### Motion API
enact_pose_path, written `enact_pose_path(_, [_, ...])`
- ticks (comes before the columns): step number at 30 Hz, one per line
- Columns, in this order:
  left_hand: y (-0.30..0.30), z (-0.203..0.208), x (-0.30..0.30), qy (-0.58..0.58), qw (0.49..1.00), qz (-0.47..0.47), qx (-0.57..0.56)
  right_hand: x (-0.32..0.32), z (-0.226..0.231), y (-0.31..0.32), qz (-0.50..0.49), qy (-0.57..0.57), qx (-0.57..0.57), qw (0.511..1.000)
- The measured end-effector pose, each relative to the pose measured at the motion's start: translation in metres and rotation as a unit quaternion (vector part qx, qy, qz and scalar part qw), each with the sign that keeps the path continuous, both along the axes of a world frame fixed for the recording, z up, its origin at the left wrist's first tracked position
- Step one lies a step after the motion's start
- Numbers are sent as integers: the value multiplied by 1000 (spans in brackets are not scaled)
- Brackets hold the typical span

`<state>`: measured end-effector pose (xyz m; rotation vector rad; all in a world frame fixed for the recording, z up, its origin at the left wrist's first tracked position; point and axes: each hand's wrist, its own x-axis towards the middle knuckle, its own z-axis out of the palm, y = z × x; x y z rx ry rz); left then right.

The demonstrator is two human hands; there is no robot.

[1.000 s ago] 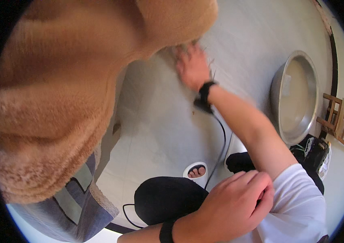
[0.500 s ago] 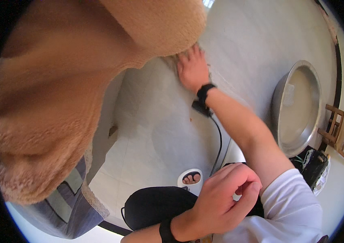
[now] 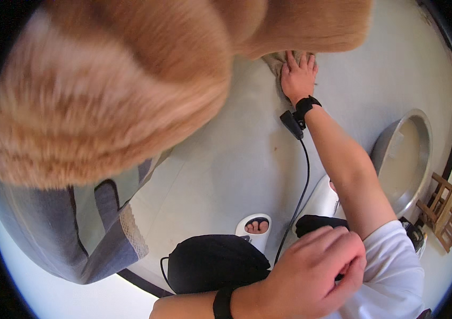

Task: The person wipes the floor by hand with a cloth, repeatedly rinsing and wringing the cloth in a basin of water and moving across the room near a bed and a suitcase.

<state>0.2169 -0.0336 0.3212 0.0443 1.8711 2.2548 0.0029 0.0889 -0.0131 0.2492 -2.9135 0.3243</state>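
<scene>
Fingers [image 3: 303, 61] of right hand [image 3: 298, 84] spread flat, grey-brown cloth [image 3: 275, 63] beneath and to their left

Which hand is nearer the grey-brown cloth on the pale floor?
Right. The right hand is spread out, touching the grey-brown cloth; the left hand is loosely curled much nearer the camera, well apart from it.

the brown plush cover [image 3: 157, 80] now reaches farther right; more grey-blue cloth [image 3: 58, 223] shows below it, and more of the rag [image 3: 275, 64].
</scene>
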Motion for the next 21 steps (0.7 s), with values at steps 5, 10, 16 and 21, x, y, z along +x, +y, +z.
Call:
enact_pose_path(5, [-11,22,5,-8,997,-41,-60,94,11,-106,165,-95,-100,977])
enact_pose_path(10, [-9,12,15,4,995,-43,-87,250,-2,-122,445,-189,-1,875])
enact_pose_path(16, [-19,34,38,30,976,-21,-216,142,40,-74,251,-175,0,952])
enact_pose_path(21, [-18,41,51,41,963,-26,-265,121,5,-118,98,-25,-40,994])
